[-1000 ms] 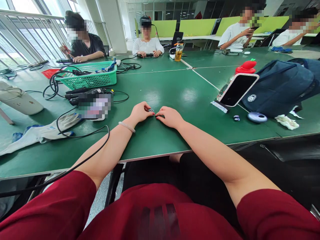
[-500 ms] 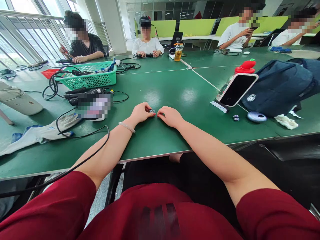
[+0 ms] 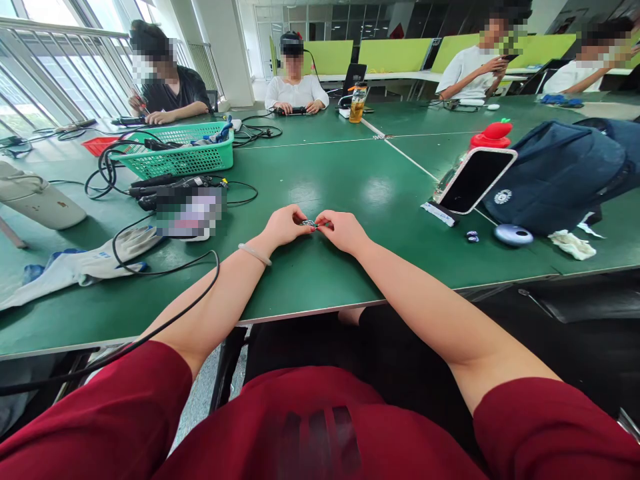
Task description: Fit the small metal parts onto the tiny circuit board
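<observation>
Over the green table (image 3: 300, 280), my left hand (image 3: 285, 225) pinches a small silvery object (image 3: 308, 223) between thumb and fingers. The object has a dark-and-light pattern, but it is too small for me to tell its kind. My right hand (image 3: 345, 231) is closed in a pinch at the object's right end, fingertips close against my left thumb. Fingers of both hands partly cover the object.
Left lie a work glove (image 3: 95, 259), a black cable (image 3: 210, 277) crossing my left forearm, and a green basket (image 3: 180, 160). On the right are a propped phone (image 3: 477, 179), a purple round case (image 3: 513, 235) and a blue backpack (image 3: 555, 173). Several people sit across the table.
My right hand has moved slightly left, closing the small gap to the silvery object and pinching at its right end. My left hand stays nearly still, holding it.
</observation>
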Demonstrator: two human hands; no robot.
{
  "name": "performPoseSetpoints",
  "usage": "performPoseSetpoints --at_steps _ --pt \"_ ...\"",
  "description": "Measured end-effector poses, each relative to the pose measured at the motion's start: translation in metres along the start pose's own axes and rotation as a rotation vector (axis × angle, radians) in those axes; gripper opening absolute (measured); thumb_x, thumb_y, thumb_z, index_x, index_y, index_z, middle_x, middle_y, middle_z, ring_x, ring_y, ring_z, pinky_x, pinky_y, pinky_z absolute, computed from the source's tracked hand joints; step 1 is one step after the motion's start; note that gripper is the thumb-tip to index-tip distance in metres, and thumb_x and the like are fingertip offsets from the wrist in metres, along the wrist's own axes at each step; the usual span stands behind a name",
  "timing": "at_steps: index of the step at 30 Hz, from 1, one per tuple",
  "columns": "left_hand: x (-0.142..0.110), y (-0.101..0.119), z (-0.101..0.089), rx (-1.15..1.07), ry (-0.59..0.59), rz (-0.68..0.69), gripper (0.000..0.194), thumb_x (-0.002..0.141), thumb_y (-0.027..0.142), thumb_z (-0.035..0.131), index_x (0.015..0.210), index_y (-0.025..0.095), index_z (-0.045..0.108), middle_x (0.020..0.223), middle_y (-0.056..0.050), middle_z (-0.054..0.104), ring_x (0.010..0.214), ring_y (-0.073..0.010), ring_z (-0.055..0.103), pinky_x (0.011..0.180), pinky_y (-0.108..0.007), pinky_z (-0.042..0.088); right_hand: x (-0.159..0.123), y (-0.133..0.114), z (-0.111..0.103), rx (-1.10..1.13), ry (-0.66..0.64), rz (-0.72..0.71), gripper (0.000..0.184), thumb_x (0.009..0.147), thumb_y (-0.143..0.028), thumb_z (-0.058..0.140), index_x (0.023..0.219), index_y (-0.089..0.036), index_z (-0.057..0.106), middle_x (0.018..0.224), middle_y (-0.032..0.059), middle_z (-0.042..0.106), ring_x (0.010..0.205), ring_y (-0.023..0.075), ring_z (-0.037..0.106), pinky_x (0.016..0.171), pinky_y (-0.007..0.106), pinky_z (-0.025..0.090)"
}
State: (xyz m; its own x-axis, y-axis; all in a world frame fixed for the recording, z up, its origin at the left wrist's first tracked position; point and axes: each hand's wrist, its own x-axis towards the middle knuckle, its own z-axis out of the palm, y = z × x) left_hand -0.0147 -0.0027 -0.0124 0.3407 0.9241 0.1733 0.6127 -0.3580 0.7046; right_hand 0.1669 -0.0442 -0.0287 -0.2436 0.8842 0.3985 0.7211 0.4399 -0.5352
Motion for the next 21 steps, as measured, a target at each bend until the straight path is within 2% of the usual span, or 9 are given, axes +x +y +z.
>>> performPoseSetpoints --at_steps 9,17,21 --pt "-0.0016 0.0024 0.0009 0.002 -0.045 0.088 0.039 0.054 0.04 0.08 0.073 0.018 0.055 0.081 -0.002 0.065 0.075 -0.0174 0.057 0.069 -0.031 0.043 -0.0004 -0.0023 -0.0001 0.01 -0.012 -0.002 0.015 0.083 -0.013 0.057 0.094 -0.019 0.065 0.09 0.0027 0.072 0.077 0.0152 0.064 0.075 0.027 0.046" --pt "-0.0017 0.003 0.001 0.0 -0.036 0.092 0.04 0.052 0.041 0.08 0.073 0.019 0.055 0.081 -0.002 0.064 0.074 -0.0173 0.057 0.069 -0.031 0.043 -0.0006 -0.0028 -0.0005 -0.028 0.002 -0.022 0.015 0.083 -0.015 0.056 0.095 -0.02 0.065 0.088 0.0018 0.071 0.075 0.0153 0.062 0.072 0.027 0.043" --pt "-0.0016 0.0012 0.0025 -0.072 -0.049 0.095 0.041 0.05 0.041 0.081 0.072 0.018 0.055 0.08 -0.002 0.064 0.075 -0.0169 0.057 0.069 -0.031 0.044 -0.0007 -0.0018 -0.001 -0.039 0.006 -0.033 0.015 0.084 -0.016 0.056 0.095 -0.02 0.065 0.088 0.0016 0.07 0.073 0.0149 0.06 0.071 0.027 0.042"
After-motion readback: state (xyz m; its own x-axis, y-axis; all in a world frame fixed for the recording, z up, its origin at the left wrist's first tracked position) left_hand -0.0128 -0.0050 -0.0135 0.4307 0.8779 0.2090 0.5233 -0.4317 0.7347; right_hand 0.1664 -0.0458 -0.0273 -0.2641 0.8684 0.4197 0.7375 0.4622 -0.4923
